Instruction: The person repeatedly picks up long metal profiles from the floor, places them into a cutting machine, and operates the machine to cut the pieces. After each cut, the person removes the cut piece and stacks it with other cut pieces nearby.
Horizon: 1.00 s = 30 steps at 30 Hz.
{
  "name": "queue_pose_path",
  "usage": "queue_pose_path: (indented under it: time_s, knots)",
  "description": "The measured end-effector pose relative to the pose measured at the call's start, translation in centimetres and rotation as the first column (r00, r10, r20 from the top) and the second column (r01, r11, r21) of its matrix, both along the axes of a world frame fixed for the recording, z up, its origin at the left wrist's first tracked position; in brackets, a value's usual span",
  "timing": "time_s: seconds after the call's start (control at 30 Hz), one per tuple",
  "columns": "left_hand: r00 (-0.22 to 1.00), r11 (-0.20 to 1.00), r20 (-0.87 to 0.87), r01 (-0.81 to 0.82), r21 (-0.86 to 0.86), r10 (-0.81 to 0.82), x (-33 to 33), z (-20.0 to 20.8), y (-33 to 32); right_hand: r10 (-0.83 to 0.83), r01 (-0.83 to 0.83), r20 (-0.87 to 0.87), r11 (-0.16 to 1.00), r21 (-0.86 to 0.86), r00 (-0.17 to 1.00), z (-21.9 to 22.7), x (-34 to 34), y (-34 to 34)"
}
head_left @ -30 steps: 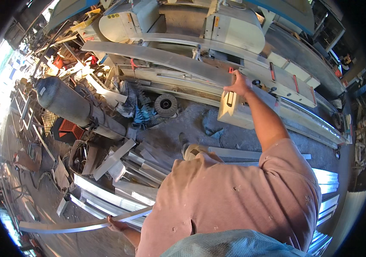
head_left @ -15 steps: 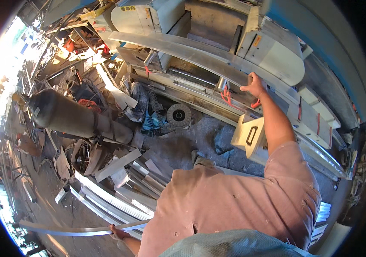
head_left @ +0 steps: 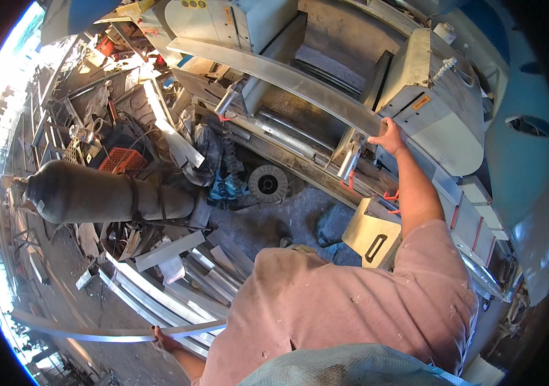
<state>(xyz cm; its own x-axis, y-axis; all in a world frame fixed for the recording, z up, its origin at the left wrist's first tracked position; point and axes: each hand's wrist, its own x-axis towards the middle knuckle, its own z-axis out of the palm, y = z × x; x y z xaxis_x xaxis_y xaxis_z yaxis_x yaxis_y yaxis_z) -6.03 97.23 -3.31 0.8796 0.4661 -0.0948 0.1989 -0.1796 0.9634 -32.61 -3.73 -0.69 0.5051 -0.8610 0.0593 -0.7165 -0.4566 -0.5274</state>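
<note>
Head cam: my only feed, looking down at both hands & the shop flr.
R hand (head_left: 390,137): I've got it closed on the R end of a flat metal bar (head_left: 274,74), thumb one side, fingers the other.
Bar pos: runs along the front of the two-head machine (head_left: 425,96), far end by its L housing; can't tell if it rests on the bed.
Clamps: red-handled clamp (head_left: 350,164) at bed's front edge, just below R hand.
Box: pale slotted box (head_left: 360,235) below that edge, beside R forearm.
L hand (head_left: 166,341): gripping a narrow metal strip (head_left: 107,336) mid-length; R end hidden behind the shirt (head_left: 351,302).
Flr, L side: metal profiles (head_left: 152,296) piled nr strip; gas cylinder (head_left: 110,193) beyond, tilted.
</note>
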Motion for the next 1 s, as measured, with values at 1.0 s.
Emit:
queue_pose_path:
  time_s: [1.0]
  knots:
    - [0.955, 0.948, 0.099, 0.292, -0.129, -0.281, 9.5, 0.3, -2.5, -0.384, 0.277, -0.490, 0.920, -0.278, 0.783, -0.5, 5.0, 1.0]
